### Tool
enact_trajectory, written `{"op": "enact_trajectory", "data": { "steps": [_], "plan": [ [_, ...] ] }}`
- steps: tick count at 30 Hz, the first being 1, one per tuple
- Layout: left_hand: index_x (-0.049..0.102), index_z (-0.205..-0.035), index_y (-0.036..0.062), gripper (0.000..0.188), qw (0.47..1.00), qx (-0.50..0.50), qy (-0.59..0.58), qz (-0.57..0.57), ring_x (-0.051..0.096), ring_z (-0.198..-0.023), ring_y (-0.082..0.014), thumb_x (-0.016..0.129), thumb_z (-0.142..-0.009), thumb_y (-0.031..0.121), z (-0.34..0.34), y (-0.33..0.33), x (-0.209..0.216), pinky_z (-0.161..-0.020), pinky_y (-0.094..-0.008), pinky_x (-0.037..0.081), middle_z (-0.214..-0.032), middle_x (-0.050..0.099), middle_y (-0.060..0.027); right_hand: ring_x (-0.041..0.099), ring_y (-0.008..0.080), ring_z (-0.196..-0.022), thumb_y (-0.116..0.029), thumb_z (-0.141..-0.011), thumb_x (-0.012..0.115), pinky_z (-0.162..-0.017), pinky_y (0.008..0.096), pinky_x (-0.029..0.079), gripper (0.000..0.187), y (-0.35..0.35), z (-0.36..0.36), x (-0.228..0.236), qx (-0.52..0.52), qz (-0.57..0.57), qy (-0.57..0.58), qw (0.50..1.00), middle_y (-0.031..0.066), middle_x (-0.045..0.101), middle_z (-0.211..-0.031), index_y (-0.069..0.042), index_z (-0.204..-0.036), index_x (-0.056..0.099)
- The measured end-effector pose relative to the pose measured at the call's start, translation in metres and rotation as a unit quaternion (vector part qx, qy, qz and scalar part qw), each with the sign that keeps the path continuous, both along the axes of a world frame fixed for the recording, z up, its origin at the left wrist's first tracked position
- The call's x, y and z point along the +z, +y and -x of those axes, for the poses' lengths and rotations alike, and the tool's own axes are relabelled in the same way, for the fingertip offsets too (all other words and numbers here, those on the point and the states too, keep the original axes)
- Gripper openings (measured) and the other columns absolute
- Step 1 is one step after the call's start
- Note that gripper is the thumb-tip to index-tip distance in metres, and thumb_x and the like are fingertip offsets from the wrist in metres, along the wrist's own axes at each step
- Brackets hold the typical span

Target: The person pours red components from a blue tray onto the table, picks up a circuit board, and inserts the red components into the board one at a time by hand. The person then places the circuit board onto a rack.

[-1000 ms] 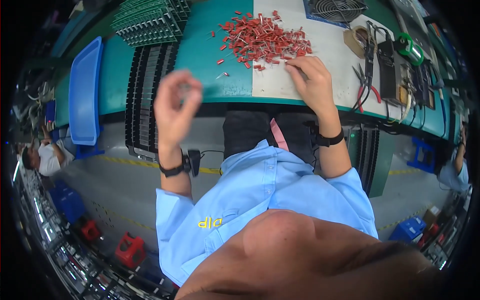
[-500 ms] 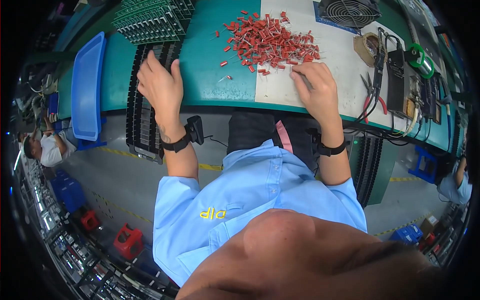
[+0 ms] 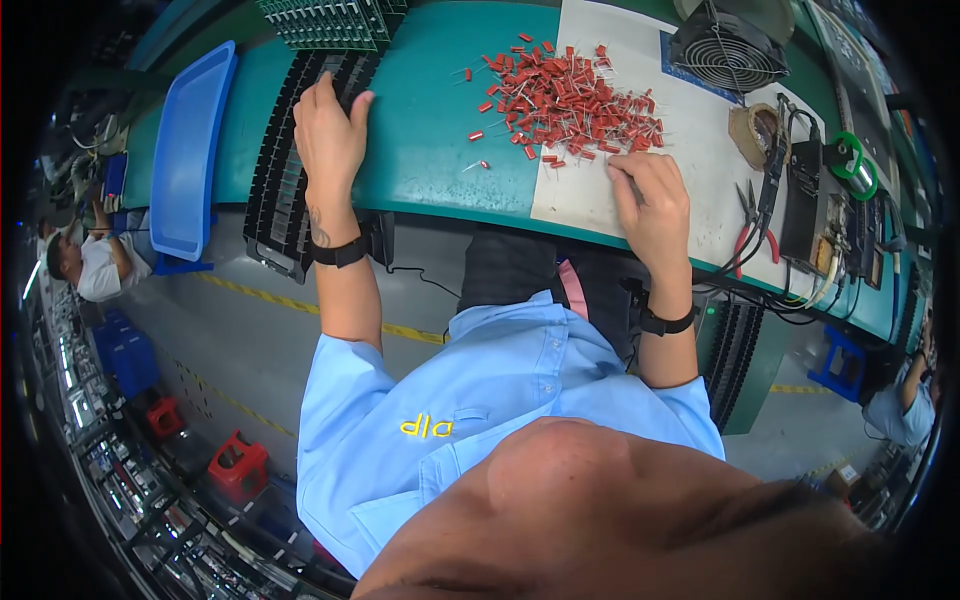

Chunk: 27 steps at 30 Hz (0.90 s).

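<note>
My left hand (image 3: pixel 331 135) is open above a black slotted rack (image 3: pixel 276 180), thumb spread from the fingers and nothing visible in it. Just beyond it, green circuit boards (image 3: pixel 325 22) stand upright in a row. My right hand (image 3: pixel 657 205) is at the near right edge of a heap of red capacitors (image 3: pixel 570 95) with thin wire leads. Its thumb and index fingertips come together in a pinch; whatever lies between them is too small to make out. Several loose capacitors lie left of the heap, one of them a stray capacitor (image 3: pixel 484 164) near the table's front.
The heap lies across a green mat (image 3: pixel 430 150) and a white sheet (image 3: pixel 580 200). At right are a fan (image 3: pixel 728 55), pliers (image 3: pixel 746 230), a solder spool (image 3: pixel 855 168) and cabled black equipment. A blue tray (image 3: pixel 190 150) stands at left. Other people work on both sides.
The view has shifted, so the bench sits a little lower and further right. My left hand has moved slightly forward along the rack, nearer the boards. My right hand stays at the heap's edge.
</note>
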<state>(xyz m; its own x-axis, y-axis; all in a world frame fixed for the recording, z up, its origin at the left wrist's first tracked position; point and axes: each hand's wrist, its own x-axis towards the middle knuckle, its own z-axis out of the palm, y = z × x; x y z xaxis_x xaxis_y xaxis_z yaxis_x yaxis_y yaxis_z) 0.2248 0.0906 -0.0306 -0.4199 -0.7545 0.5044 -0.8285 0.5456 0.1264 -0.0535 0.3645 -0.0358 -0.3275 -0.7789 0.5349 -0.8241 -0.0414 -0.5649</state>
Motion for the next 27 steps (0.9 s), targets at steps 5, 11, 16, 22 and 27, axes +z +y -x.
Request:
{"op": "enact_trajectory", "data": {
  "steps": [5,11,16,22,27],
  "plan": [
    [0.054,-0.135,-0.0024,0.062,0.997,-0.043,0.042,0.046,0.056,-0.117,-0.0407,0.073,-0.090,0.035,0.032,0.008,0.057,-0.098,-0.0487,0.047,-0.124,0.061,-0.0218,0.064,0.0293,-0.088,0.004,-0.084,0.071,-0.078,0.0358,0.051,0.015,0.001,0.003,0.002,-0.014,0.015,-0.009,1.000,0.0136,0.067,-0.093,0.001,-0.098,0.070],
    [0.055,-0.138,0.0075,0.051,0.986,-0.145,-0.025,0.077,0.055,-0.119,-0.0412,0.070,-0.093,0.027,0.020,-0.065,0.088,-0.103,-0.0457,0.044,-0.128,0.060,-0.0220,0.062,0.0293,-0.085,0.001,-0.084,0.071,-0.075,0.0372,0.051,0.019,0.000,0.000,0.003,-0.011,0.023,-0.013,1.000,0.0115,0.064,-0.089,-0.001,-0.103,0.070],
    [0.060,-0.129,0.0103,0.043,0.978,-0.129,-0.087,0.138,0.054,-0.117,-0.0420,0.072,-0.090,0.024,0.025,-0.096,0.083,-0.098,-0.0481,0.046,-0.129,0.059,-0.0194,0.062,0.0285,-0.085,0.003,-0.088,0.067,-0.076,0.0351,0.051,0.018,0.004,0.010,0.000,-0.001,0.036,-0.039,0.999,0.0125,0.063,-0.093,0.001,-0.105,0.069],
    [0.065,-0.115,0.0079,0.024,0.981,-0.167,-0.083,-0.054,0.065,-0.101,-0.0352,0.068,-0.091,0.010,0.019,-0.095,0.121,-0.087,-0.0388,0.051,-0.108,0.070,-0.0128,0.063,0.0267,-0.084,0.003,-0.091,0.064,-0.074,0.0326,0.051,0.016,0.004,0.012,-0.005,-0.006,0.061,-0.052,0.997,0.0126,0.064,-0.094,0.001,-0.106,0.069],
    [0.066,-0.110,0.0026,0.018,0.976,-0.216,-0.029,-0.011,0.067,-0.091,-0.0196,0.068,-0.094,0.008,0.013,-0.055,0.166,-0.083,-0.0312,0.051,-0.097,0.071,-0.0101,0.064,0.0251,-0.084,0.001,-0.091,0.066,-0.074,0.0315,0.051,0.015,0.003,0.013,-0.007,-0.019,0.054,-0.070,0.996,0.0122,0.065,-0.093,0.000,-0.106,0.070]
  ]
}}
